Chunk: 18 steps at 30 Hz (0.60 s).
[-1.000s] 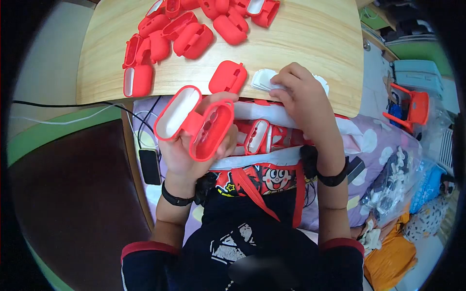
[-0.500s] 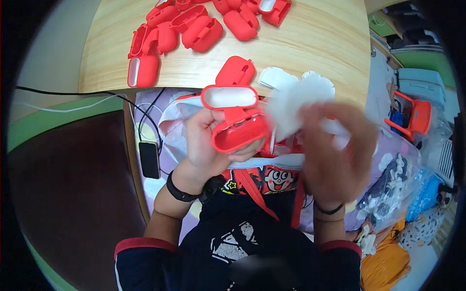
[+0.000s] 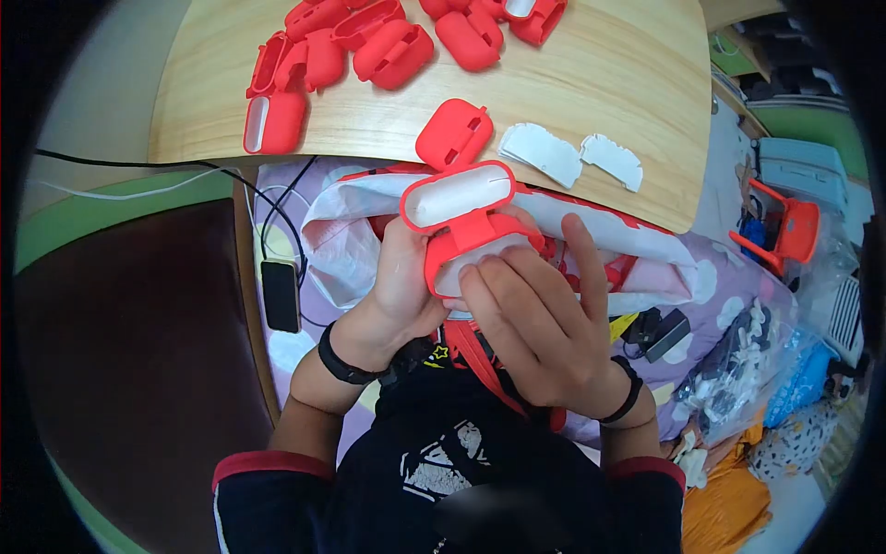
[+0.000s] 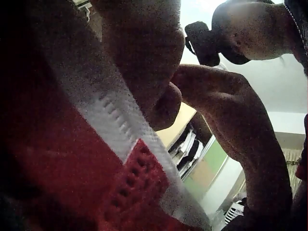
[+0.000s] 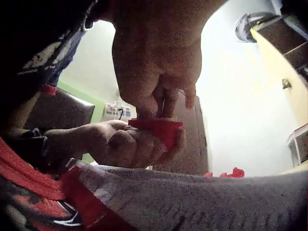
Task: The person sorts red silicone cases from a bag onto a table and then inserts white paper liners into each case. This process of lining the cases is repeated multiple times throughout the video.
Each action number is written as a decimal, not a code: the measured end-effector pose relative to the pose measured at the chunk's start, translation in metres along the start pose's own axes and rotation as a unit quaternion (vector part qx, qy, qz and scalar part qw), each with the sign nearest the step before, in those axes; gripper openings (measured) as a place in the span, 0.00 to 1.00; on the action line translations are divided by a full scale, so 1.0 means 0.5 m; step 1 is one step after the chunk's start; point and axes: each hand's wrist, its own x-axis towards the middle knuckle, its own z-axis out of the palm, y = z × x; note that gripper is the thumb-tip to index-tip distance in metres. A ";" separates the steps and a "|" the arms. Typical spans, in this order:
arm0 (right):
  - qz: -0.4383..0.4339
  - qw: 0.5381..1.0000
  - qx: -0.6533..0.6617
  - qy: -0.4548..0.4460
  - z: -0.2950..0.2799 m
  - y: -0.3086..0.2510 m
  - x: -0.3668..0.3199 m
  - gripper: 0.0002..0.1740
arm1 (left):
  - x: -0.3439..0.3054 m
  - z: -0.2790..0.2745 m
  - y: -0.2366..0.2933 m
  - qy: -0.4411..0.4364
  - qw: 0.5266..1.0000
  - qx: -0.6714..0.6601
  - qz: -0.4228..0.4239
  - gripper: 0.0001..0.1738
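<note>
In the head view my left hand (image 3: 401,282) holds an opened red case (image 3: 472,229) from the left and below. White lining fills its upper half, and a white piece (image 3: 471,268) lies in the lower half. The fingertips of my right hand (image 3: 544,323) press on that white piece, the index finger standing off to the side. In the right wrist view the right hand (image 5: 156,62) reaches down into the red case (image 5: 161,129), which the left hand (image 5: 127,144) grips from beneath. White cut pieces (image 3: 540,152) lie at the table's front edge.
Several red cases (image 3: 392,55) are spread over the far part of the wooden table (image 3: 609,83); one red case (image 3: 454,134) lies near its edge. A white and red bag (image 3: 341,240) gapes open below the hands. A phone (image 3: 281,295) lies at the left.
My right hand went from the white pieces on the table to the case, bringing a white piece into its lower half. The left hand shifted right and turned the case.
</note>
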 end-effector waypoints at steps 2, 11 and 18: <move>0.003 1.000 0.011 -0.010 0.005 0.000 0.000 0.16 | 0.000 -0.015 0.002 -0.021 0.999 -0.010 -0.027 0.29; 0.075 0.997 -0.018 -0.032 0.031 -0.026 -0.008 0.17 | 0.011 -0.067 -0.007 -0.065 0.994 -0.067 -0.048 0.34; 0.143 0.985 -0.029 -0.088 -0.056 0.003 -0.037 0.14 | -0.032 0.040 0.109 -0.042 0.843 0.486 -0.226 0.22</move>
